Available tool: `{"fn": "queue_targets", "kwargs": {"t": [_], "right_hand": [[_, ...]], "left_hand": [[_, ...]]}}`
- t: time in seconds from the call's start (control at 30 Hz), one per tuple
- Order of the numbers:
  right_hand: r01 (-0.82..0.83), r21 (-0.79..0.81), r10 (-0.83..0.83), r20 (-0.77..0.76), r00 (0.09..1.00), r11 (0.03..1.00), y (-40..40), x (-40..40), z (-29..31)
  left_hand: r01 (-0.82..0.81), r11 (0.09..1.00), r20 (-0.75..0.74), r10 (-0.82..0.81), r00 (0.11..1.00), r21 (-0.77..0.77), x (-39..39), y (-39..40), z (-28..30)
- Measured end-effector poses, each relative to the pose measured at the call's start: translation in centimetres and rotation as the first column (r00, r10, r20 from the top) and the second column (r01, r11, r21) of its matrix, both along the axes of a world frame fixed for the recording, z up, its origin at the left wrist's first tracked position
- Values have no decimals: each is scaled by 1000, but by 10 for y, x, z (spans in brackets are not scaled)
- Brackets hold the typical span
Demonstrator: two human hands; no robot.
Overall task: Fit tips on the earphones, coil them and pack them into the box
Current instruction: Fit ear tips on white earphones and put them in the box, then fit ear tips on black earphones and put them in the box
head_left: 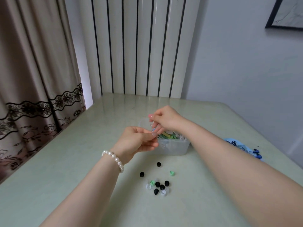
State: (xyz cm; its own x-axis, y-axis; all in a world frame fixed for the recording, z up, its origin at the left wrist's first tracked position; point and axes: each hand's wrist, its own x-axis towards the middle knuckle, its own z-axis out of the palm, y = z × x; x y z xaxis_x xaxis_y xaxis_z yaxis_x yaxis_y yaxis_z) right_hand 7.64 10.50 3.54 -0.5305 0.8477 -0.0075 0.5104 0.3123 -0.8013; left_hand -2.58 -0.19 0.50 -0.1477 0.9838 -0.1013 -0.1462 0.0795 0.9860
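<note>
Frame centre: left hand (139, 141) and right hand (164, 119) pinch something small (too blurred to name) over the clear box (173, 146) | loose tips (158, 185) lie lower centre, within reach for fitting.

Lace-trimmed curtain (32, 79) hangs left of the pale green table (65, 161).

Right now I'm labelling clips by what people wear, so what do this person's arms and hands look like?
Both forearms are bare, with no sleeves in view. The left hand has a bracelet of round white pearl-like beads around its wrist. The right hand and its wrist carry no jewellery that I can see. No gloves or watch on either. A fingernail on the right hand looks pale pink.
</note>
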Motion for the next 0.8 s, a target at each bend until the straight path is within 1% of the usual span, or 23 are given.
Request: {"fn": "queue_targets", "kwargs": {"t": [0.1, 0.2, 0.3, 0.37, 0.4, 0.47, 0.53, 0.57, 0.6, 0.63, 0.67, 0.7, 0.73, 0.8], "right_hand": [[15, 107, -14, -11, 1000, 994, -4, 33, 21], [57, 189, -68, 56, 996, 980, -9, 77, 35], [85, 210, -125, 183, 975, 974, -13, 120, 33], [50, 194, -108, 303, 947, 980, -16, 144, 28], [19, 160, -77, 365, 928, 987, -18, 155, 26], [-45, 60, 10, 487, 873, 997, -26, 173, 22], [-86, 10, 63, 599, 798, 996, -33, 185, 17], [-95, 18, 59, 661, 748, 995, -35, 189, 14], [-106, 54, 32, 735, 677, 993, -37, 191, 8], [-124, 110, -13, 796, 605, 986, -39, 191, 1], [-145, 174, -64, 823, 564, 974, -41, 189, -6], [-164, 240, -107, 814, 570, 957, -42, 187, -12], [-170, 295, -136, 784, 606, 940, -40, 184, -16], [-131, 344, -156, 692, 705, 930, -33, 183, -15]], "left_hand": [[88, 996, -82, -88, 993, -4, 13, -2, 0], [175, 984, -232, -174, 957, -17, 27, -4, -4], [220, 975, -356, -216, 909, -30, 41, -6, -9], [237, 971, -403, -230, 886, -33, 48, -8, -10], [246, 968, -414, -239, 878, -37, 51, -8, -11], [265, 963, -420, -260, 870, -46, 55, -8, -13], [270, 962, -428, -266, 864, -53, 56, -8, -15], [267, 962, -429, -264, 864, -54, 55, -7, -16], [263, 963, -426, -261, 866, -54, 55, -7, -16], [258, 965, -420, -257, 870, -54, 54, -7, -17], [254, 966, -412, -253, 875, -55, 54, -7, -17], [251, 966, -405, -252, 879, -56, 53, -6, -18], [251, 966, -401, -252, 881, -56, 53, -6, -18], [249, 967, -394, -250, 885, -54, 52, -6, -18]]}}
